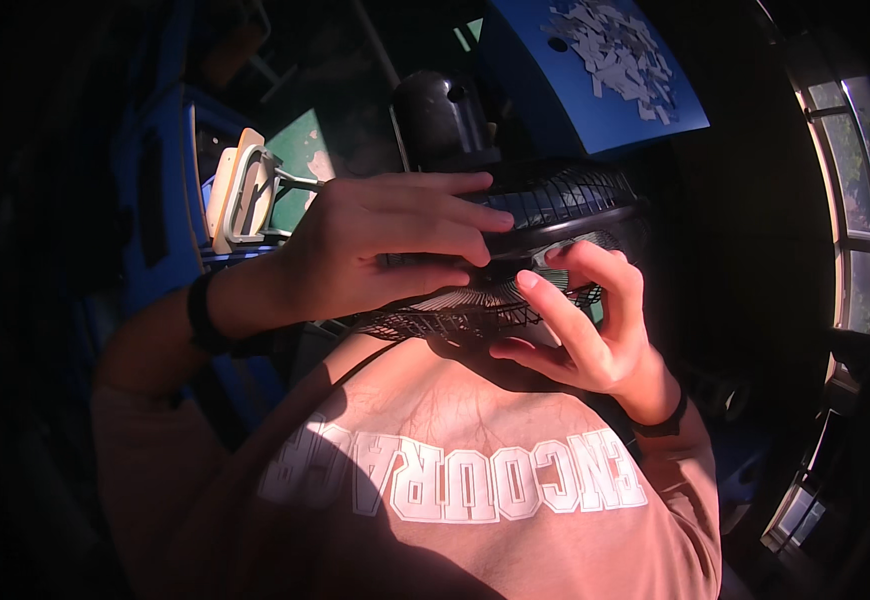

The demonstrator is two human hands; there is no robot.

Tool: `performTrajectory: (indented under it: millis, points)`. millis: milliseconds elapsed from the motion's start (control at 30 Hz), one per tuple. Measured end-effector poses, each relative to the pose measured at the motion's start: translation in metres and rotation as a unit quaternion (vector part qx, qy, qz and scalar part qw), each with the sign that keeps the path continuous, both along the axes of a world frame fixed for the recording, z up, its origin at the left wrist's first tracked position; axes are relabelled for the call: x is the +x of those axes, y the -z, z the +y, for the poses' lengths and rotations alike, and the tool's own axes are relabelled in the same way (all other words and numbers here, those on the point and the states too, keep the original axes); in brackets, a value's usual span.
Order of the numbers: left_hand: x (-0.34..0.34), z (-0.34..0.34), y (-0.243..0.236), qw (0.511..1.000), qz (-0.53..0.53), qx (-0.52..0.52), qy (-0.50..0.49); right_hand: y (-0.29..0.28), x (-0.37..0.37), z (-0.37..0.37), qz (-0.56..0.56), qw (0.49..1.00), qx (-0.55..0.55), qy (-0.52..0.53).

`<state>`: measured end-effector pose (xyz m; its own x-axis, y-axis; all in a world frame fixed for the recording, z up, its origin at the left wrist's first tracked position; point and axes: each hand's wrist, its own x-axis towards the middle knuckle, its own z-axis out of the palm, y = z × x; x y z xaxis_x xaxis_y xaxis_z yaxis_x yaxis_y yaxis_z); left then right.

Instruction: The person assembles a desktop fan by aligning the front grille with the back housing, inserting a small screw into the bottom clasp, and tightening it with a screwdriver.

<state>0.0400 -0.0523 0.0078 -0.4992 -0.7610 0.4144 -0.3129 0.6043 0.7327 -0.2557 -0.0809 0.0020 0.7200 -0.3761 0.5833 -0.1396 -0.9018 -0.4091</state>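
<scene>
A black electric fan (442, 115) is in front of my chest, its motor housing at the far side. Its round wire guard (580, 195) faces me, with a thick black rim and thin wires below. My left hand (385, 235) reaches over the guard from the left. Its fingers lie on the rim and the thumb sits beneath, so the rim is between them. Close to the guard's near right side is my right hand (595, 320). Its fingers are bent and spread apart, with nothing visible held in them. Both wrists wear dark bands. My left hand hides part of the guard.
At the far right a blue tabletop (605, 130) carries a pile of pale strips (620, 60). A chair (240, 190) with a light wooden seat stands to the left beside blue furniture (160, 180). Windows (855, 190) line the right side.
</scene>
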Motion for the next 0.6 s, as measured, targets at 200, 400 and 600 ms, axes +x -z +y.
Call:
performTrajectory:
  millis: [200,400,600]
  points:
    - [0.000,-0.001,0.000,1.000,0.003,-0.024,-0.017,-0.016,-0.006,-0.002,0.145,0.989,-0.012,-0.013]
    - [-0.004,0.007,-0.002,0.993,-0.021,-0.084,-0.076,-0.045,-0.002,-0.027,0.202,0.973,-0.100,-0.042]
    - [-0.009,0.025,-0.006,0.981,-0.048,-0.097,-0.161,-0.041,0.019,-0.040,0.226,0.966,-0.089,-0.092]
